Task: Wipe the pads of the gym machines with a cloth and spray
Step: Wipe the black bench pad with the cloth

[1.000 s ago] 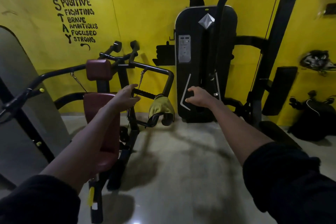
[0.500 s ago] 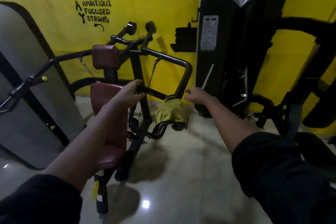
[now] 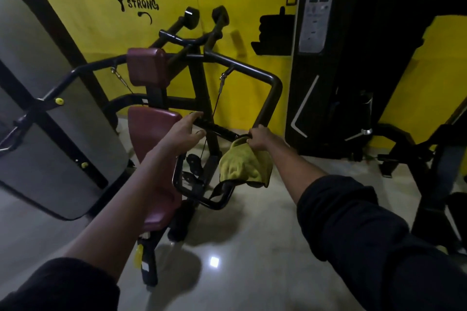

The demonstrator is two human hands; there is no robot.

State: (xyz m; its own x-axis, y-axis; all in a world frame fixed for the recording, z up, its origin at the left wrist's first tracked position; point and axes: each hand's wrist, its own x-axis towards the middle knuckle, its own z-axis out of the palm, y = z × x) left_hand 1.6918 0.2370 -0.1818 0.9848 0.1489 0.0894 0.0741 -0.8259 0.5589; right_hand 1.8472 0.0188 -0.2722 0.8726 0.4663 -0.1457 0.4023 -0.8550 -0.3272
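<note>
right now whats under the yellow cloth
The yellow cloth, gripped at its top by the right hand, drapes over the machine's black handle. Only the handle's lower bend shows below; the covered stretch is hidden.

- Cloth (image 3: 241, 168): yellow, fuzzy terry.
- Pads (image 3: 149, 121): maroon vinyl, smooth, faint sheen.
- Frame (image 3: 252, 70): black metal tube, semi-gloss.
- Floor (image 3: 252, 247): polished, reflective.

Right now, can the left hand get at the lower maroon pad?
Probably yes. The left hand hovers beside the top of the lower maroon pad, with nothing between them. The right hand grips the yellow cloth, so wiping would need that one.
</note>
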